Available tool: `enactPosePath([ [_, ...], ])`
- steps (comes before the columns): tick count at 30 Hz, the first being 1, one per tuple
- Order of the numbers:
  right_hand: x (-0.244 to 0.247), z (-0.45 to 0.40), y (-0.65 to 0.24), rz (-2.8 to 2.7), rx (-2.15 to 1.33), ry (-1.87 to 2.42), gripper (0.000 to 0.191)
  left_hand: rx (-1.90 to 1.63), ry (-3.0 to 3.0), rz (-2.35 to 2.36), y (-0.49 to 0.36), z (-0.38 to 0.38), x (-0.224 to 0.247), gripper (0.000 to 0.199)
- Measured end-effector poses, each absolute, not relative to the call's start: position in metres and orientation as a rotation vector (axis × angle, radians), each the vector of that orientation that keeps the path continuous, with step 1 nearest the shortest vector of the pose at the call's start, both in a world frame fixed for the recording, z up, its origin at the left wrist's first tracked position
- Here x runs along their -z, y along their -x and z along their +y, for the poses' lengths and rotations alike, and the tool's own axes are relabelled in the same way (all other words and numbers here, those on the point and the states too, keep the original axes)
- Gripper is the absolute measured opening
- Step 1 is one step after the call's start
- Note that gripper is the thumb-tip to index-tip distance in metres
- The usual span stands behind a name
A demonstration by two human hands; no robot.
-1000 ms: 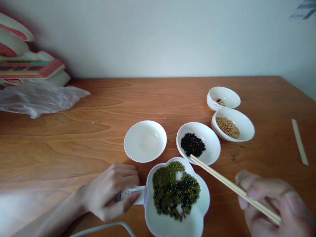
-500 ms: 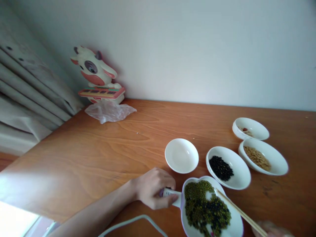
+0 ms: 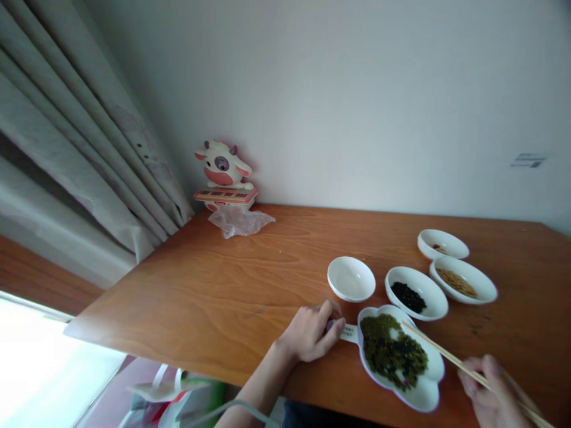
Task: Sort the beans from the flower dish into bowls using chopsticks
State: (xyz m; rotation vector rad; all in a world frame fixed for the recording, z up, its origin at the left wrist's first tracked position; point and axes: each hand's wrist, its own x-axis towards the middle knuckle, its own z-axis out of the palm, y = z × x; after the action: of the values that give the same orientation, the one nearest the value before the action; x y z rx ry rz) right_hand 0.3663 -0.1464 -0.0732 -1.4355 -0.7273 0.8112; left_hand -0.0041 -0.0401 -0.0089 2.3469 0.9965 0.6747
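Note:
My left hand is closed around the handle of a white, cloud-shaped dish with a lilac rim. In the dish lie many green beans mixed with black ones, and a small pinkish bit shows near the front. My right hand grips a pair of wooden chopsticks, whose tips reach over the far right part of the dish. Right behind the dish sits a white bowl of black beans. A white bowl with nothing in it stands behind my left hand.
Farther right are a bowl of yellowish-tan grains and a bowl with a few reddish-brown and pale bits. A cow-shaped toy keyboard and a crumpled plastic bag stand by the wall. A pale cable crosses near my left forearm.
The view has shifted and widened, so things look smaller and more of the table's front edge shows. My right hand with the chopsticks has come further into view. My left hand keeps its hold.

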Motion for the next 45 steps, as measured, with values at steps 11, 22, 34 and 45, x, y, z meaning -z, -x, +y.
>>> enactPosePath([
  [11, 0.064, -0.139, -0.345, -1.068, -0.641, 1.259, 0.047, -0.844, -2.319, 1.223, -0.004, -0.077, 0.01, 0.02],
  [22, 0.043, -0.13, -0.327, -1.655, -0.499, 1.097, 0.03, -0.923, -2.253, 1.33, -0.002, -0.08, 0.01, 0.014],
  [34, -0.049, -0.066, -0.343, -1.688, -0.728, 0.993, 0.044, -1.014, -2.144, 1.438, 0.0, -0.079, 0.008, 0.007],
  [45, -0.169, 0.0, -0.306, -2.167, -1.191, 1.087, 0.036, -0.923, -2.142, 1.442, 0.0, -0.078, 0.009, 0.011],
])
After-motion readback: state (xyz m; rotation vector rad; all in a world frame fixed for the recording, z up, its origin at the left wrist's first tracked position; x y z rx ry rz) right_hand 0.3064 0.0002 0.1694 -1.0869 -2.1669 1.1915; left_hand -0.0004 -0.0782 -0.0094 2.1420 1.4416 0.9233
